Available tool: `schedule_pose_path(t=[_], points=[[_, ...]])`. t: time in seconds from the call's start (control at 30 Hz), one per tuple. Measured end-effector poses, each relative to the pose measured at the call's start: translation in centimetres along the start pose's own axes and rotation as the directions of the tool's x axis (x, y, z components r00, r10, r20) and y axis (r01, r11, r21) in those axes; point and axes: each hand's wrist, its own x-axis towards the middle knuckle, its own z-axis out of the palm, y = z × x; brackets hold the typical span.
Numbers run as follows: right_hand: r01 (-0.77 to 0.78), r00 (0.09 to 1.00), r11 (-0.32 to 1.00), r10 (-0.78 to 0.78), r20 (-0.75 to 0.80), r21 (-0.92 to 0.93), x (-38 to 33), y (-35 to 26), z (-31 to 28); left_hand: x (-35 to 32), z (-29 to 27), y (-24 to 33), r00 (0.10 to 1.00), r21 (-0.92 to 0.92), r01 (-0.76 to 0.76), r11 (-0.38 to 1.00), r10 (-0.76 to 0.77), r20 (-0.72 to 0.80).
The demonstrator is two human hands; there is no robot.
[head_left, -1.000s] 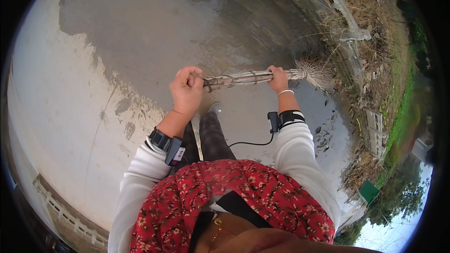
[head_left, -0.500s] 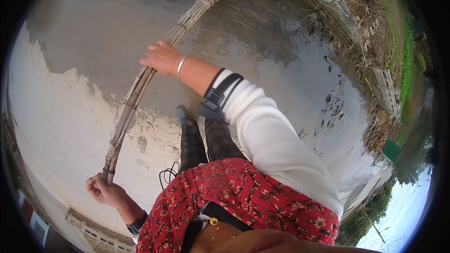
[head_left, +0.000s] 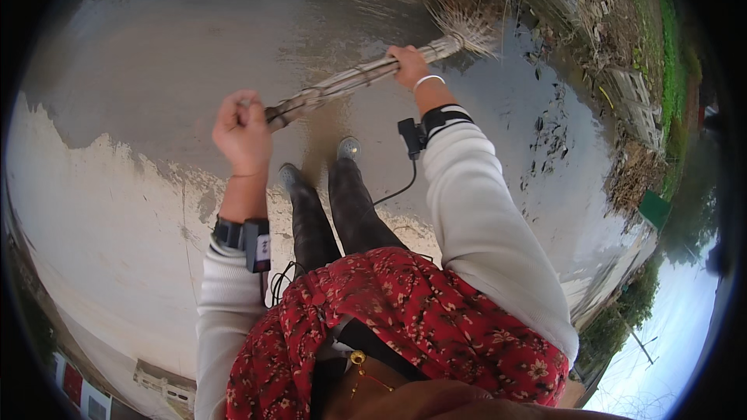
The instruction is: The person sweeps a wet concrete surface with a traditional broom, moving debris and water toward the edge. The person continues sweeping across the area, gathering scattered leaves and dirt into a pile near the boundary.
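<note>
A long twig broom [head_left: 334, 89], its handle a bundle of sticks bound at intervals, slants across the upper middle of the view. My left hand [head_left: 243, 137] is closed at the butt end of the handle, its fingers slightly blurred. Farther up, close to where the twigs fan out, my right hand [head_left: 409, 67] wraps around the bundle. The bristle head [head_left: 465, 25] points to the far right, over wet ground near the debris edge.
Muddy water [head_left: 194, 54] covers the far part of the concrete, with a drier pale stretch [head_left: 101, 210] on the near left. Concrete blocks [head_left: 634, 105] and dry plant litter line the right edge. My boots [head_left: 349, 148] stand at the water's border. A thin cable hangs by my legs.
The broom has swung from steep to nearly level, its bristles moving right and nearer. My left hand has risen forward with the butt end, and my right hand has shifted right.
</note>
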Motion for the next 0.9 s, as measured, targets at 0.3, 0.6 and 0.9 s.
schedule_pose_path(t=[0.3,0.6,0.9], points=[[-0.023,0.997,0.976,0.008,-0.071,-0.217,-6.1,2.2,-6.6,0.5,0.7,2.5,0.991,-0.242,0.13,0.962,-0.115,0.075],[0.418,0.908,0.909,-0.418,-0.012,-0.004,-6.8,-17.9,-3.1,-7.7,-22.8,0.8,0.955,-0.257,0.102,0.961,-0.167,-0.246],[0.797,0.603,0.601,-0.797,0.026,-0.048,6.0,-38.8,-2.5,-13.5,-31.4,5.8,0.701,-0.16,-0.046,0.986,-0.082,-0.709]])
